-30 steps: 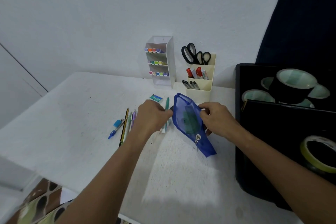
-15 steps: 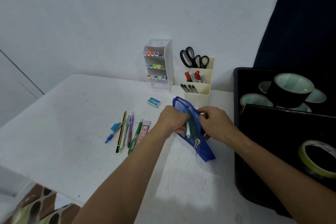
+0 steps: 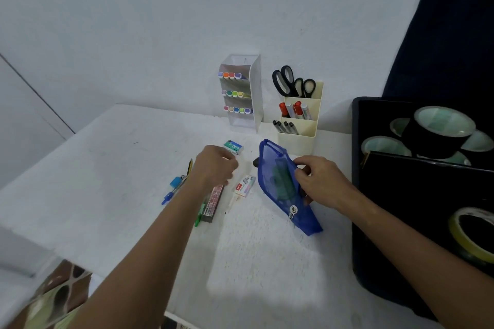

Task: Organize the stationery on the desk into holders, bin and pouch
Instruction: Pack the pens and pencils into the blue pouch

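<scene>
My right hand (image 3: 319, 181) pinches the upper edge of a blue mesh pouch (image 3: 280, 184) and holds its mouth apart; greenish items show through the mesh. My left hand (image 3: 215, 165) hovers over the row of loose pens and pencils (image 3: 176, 187) left of the pouch, fingers curled downward, with nothing visibly held. A pink-red flat box (image 3: 213, 201), a white staple box (image 3: 244, 185) and a teal staple box (image 3: 234, 146) lie on the white desk (image 3: 120, 181). A green pen (image 3: 199, 218) pokes out below my left wrist.
At the back stand a white holder (image 3: 247, 93) with rows of coloured markers and a cream holder (image 3: 300, 120) with scissors, markers and pens. A black bin (image 3: 417, 195) with several tape rolls fills the right side. The desk's front edge runs close below my arms.
My left hand has left the pouch mouth, after putting a pen in, and moved left over the loose pens. The right hand keeps holding the pouch.
</scene>
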### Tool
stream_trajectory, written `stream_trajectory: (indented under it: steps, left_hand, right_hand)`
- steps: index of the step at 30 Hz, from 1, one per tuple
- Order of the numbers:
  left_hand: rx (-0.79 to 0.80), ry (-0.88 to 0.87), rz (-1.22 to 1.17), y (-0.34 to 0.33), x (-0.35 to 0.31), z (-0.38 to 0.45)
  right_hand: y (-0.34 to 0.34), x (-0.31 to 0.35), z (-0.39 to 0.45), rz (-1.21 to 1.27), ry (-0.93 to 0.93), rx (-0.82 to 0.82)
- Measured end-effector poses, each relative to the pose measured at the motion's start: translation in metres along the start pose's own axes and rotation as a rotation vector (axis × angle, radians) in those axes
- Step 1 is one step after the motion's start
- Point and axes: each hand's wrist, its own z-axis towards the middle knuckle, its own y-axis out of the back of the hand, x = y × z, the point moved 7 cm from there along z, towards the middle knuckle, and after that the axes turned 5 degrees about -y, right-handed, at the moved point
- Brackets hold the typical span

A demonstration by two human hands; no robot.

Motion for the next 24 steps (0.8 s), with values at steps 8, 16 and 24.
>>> stream_trajectory:
  steps: [8, 16, 24]
  left_hand:
    - [-0.009, 0.058, 0.401, 0.02, 0.056, -0.002]
    - [0.016, 0.138, 0.51, 0.007, 0.078, -0.007]
    - [0.025, 0.14, 0.553, 0.001, 0.069, -0.011]
  right_hand:
    - [-0.006, 0.002, -0.002, 0.003, 0.003, 0.033]
    - [-0.005, 0.0, -0.002, 0.008, 0.003, 0.012]
    - [0.004, -0.006, 0.003, 0.021, -0.021, -0.09]
